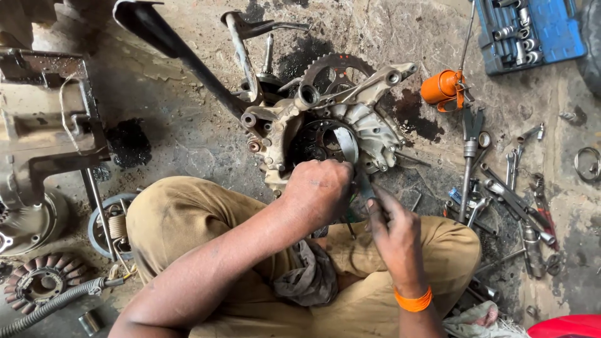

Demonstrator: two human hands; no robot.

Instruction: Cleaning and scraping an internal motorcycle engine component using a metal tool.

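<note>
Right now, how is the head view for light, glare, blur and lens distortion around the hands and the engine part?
Head view: soft even daylight, no hard shadows; mild shine on the metal band by the left hand; the right hand and engine casing are fairly sharp; wide-angle bending shows at the edges, near the blue socket case.

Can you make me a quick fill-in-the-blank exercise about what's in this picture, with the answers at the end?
1. The left hand rests on the greasy ____ case lying on the floor.
2. The oil can beside the tools is coloured ____.
3. The socket set at the top right sits in a ____ tray.
4. The right hand wears an orange band on its ____.

Missing words: engine; orange; blue; wrist
</note>
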